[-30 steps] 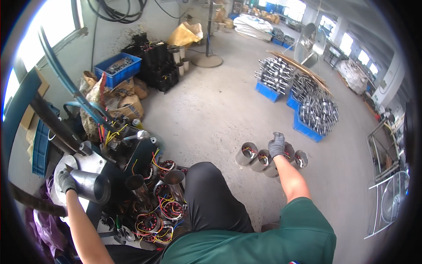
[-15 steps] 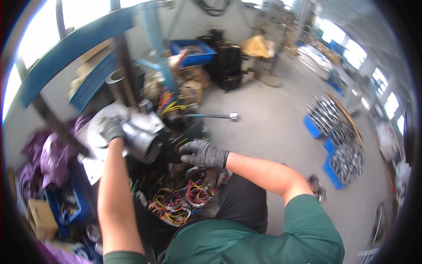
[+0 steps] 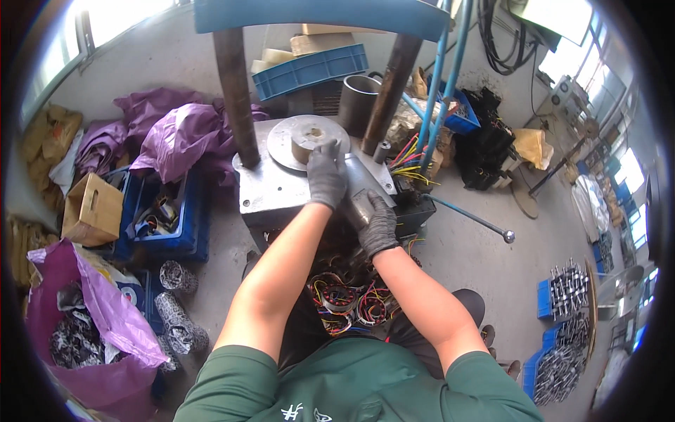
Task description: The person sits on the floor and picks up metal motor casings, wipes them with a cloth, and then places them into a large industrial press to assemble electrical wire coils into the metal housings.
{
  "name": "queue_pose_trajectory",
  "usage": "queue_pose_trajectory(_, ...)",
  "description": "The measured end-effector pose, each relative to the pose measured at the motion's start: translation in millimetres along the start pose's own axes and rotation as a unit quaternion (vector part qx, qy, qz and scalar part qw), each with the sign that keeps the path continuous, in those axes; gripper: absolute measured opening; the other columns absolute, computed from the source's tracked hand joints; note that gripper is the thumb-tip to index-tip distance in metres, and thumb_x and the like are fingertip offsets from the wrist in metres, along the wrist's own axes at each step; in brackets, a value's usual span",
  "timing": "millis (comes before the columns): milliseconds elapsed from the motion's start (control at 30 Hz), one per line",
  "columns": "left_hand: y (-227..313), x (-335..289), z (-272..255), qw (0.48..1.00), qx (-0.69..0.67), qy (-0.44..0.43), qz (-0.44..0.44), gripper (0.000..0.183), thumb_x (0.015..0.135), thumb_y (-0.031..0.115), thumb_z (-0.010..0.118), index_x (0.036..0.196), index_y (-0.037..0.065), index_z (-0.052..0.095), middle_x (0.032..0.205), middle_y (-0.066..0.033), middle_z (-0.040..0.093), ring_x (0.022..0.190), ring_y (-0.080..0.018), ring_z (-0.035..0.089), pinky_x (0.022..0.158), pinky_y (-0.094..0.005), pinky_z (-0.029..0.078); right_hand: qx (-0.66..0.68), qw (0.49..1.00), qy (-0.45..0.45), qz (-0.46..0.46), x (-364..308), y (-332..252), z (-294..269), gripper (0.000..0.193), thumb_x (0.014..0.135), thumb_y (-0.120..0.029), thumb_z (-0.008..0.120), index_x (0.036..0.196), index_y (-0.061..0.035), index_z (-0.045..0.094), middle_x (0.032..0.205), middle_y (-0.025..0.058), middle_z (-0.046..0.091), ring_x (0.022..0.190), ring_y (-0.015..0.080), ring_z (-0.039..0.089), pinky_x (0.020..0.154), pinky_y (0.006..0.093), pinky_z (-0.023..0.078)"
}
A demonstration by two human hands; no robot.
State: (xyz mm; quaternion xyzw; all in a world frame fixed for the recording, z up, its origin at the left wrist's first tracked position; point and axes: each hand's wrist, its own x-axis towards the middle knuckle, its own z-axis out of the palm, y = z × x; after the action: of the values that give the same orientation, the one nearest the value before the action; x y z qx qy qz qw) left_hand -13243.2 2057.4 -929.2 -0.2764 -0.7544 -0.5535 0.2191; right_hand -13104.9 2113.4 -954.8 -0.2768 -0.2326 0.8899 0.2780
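Note:
A smooth silver metal tube lies tilted over the front right of a steel press plate. My left hand, in a grey knit glove, is closed at the tube's upper left side, its fingertips close to the hub of a round metal disc; the glove partly hides its grip. My right hand, gloved too, is wrapped round the tube's lower end. Below my forearms, between my knees, sit several wound stators with red, yellow and blue wires.
Two dark posts carry a blue crossbeam over the plate. Behind the disc stands a wider grey tube. A ball-ended lever sticks out to the right. Left are blue crates and purple bags; right, bins of metal shafts.
My view has swung left, bringing the press to the middle. My right hand has moved from free air onto the tube's lower end. The left hand stays by the tube and disc.

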Motion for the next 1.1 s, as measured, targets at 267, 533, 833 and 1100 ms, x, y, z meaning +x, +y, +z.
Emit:
queue_pose_trajectory(267,-2.3,-51.5,-10.1,0.854,-0.226,-0.050,-0.466,0.068,0.088,0.032,0.076,0.137,-0.003,0.045,0.125,-0.0240,0.061,0.110,-0.0328,0.063,0.094,-0.0417,0.053,-0.048,0.997,-0.055,0.039,-10.0,-18.3,2.0,0.051,0.094,-0.024,0.066,0.136,0.0013,0.049,0.126,0.0218,0.061,0.108,0.0375,0.066,0.094,0.0506,0.059)
queue_pose_trajectory(533,5.9,-33.1,-14.3,0.691,-0.451,-0.003,-0.564,0.088,0.090,0.040,0.074,0.148,-0.007,0.027,0.128,-0.0264,0.060,0.107,-0.0330,0.066,0.089,-0.0439,0.058,-0.440,0.863,-0.166,-0.185,-29.3,-21.8,35.6,0.044,0.098,-0.011,0.056,0.137,0.0074,0.051,0.134,0.0203,0.059,0.119,0.0293,0.061,0.106,0.0419,0.050)
queue_pose_trajectory(833,5.5,13.4,3.3,0.507,-0.738,-0.101,-0.434,0.067,0.105,0.054,0.044,0.147,0.002,0.041,0.144,-0.0195,0.053,0.129,-0.0355,0.055,0.110,-0.0506,0.047,-0.706,0.508,-0.249,-0.426,8.3,-69.6,107.8,0.044,0.089,-0.026,0.076,0.122,0.0013,0.066,0.110,0.0238,0.070,0.106,0.0343,0.068,0.093,0.0436,0.052)
queue_pose_trajectory(1100,1.6,30.8,-2.1,0.433,-0.760,-0.111,-0.471,0.055,0.105,0.057,0.042,0.130,0.010,0.055,0.125,-0.0142,0.065,0.112,-0.0309,0.064,0.099,-0.0467,0.054,-0.840,0.360,-0.276,-0.299,44.5,-84.2,194.2,0.033,0.083,-0.020,0.076,0.105,0.0038,0.070,0.096,0.0239,0.072,0.092,0.0381,0.070,0.085,0.0419,0.055)
